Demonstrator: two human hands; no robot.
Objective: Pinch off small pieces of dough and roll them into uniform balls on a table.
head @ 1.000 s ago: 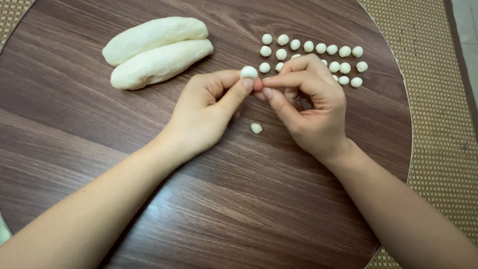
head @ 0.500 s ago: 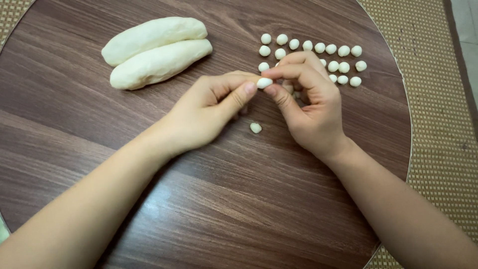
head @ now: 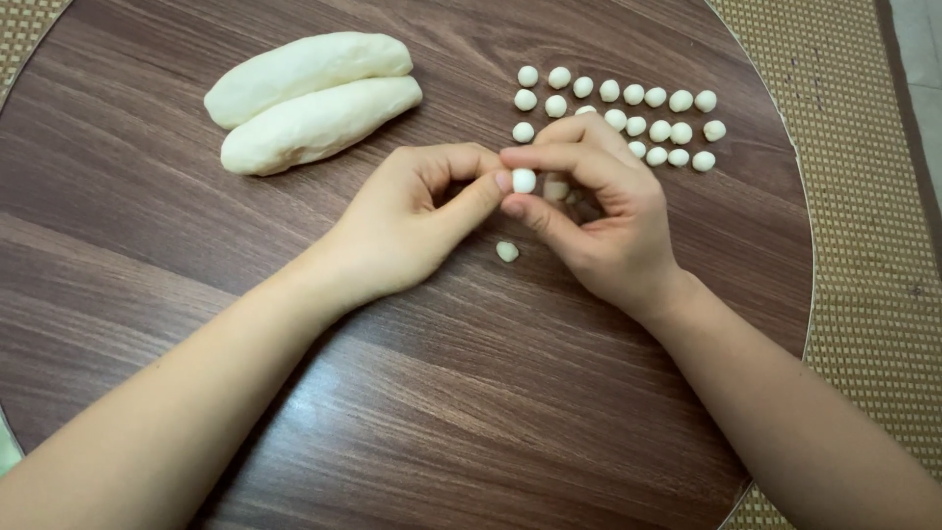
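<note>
I see the small white dough ball point(head: 524, 181) now lower, pinched between my left hand point(head: 412, 226) thumb and my right hand point(head: 599, 221) fingertips, both curled closed on it, above the round brown wooden table point(head: 196, 324); shaping continues.

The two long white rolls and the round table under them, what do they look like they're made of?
The two long rolls look like soft raw dough: matte, off-white, with slightly uneven, rounded surfaces, the same as the small ball pinched between the left hand and right hand. The table shows dark brown wood grain with a smooth sheen, either laminate or varnished wood; I can't tell which.
</note>
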